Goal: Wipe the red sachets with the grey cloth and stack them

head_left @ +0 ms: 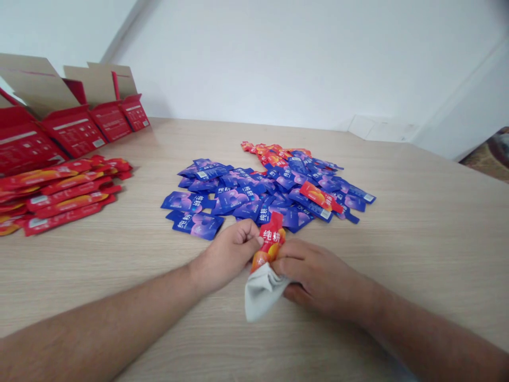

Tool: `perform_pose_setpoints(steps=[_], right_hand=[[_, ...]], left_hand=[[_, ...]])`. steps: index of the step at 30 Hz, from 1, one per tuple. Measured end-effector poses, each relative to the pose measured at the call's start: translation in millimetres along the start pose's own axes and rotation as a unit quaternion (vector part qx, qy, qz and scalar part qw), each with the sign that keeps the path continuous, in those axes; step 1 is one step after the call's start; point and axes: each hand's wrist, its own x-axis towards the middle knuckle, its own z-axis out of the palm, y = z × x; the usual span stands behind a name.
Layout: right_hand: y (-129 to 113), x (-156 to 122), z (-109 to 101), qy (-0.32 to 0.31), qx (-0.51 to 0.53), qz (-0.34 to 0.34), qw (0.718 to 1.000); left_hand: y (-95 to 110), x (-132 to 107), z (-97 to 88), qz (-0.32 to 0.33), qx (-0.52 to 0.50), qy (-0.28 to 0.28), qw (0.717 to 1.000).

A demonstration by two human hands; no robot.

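On the table (397, 239), boxes (71, 135), apparently aligned, stand behind stacked sachets (71, 203), left of a sachet heap (246, 195).

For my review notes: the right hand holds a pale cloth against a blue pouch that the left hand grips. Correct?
Not blue: the head view shows a red pouch, gripped by the left hand, the right hand holding the pale cloth against it.

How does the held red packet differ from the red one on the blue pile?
Held packet is between left hand and right hand; loose packet lies on blue packets. Pale cloth hides held packet's near end; none covers loose packet. Held packet's narrow end points forward; loose packet's points right. Both are red with orange print.
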Motion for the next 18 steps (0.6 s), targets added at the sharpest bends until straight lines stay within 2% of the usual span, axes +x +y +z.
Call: perform_pose_setpoints(steps=[2,5,7,11,15,16,18], right_hand=[[-0.3,-0.4,0.9,0.014,-0.011,0.010,1.000],[3.2,-1.3,2.0,0.069,-0.029,0.065,0.995],[3.8,-1.7,3.0,0.058,-0.026,0.058,0.996],[-0.1,-2.2,4.2,-0.007,-0.016,-0.015,1.000],[0.4,-2.4,2.4,0.063,-0.032,0.050,0.996],[0.5,-2.2,2.0,0.066,-0.031,0.053,0.996],[-0.6,-1.5,1.7,0.035,-0.023,0.022,0.999]], left_hand=[[0.3,-0.2,0.7,-0.003,-0.010,0.001,1.000],[-0.7,0.3,1.4,-0.008,-0.031,-0.003,0.999],[-2.1,0.9,1.3,-0.003,-0.030,-0.001,1.000],[-5.0,1.6,0.7,0.005,-0.021,0.004,1.000],[-6.3,1.9,1.2,0.004,-0.038,0.003,0.999],[-6.3,1.9,1.3,0.003,-0.041,0.004,0.999],[-6.1,1.7,1.4,0.002,-0.040,0.006,0.999]])
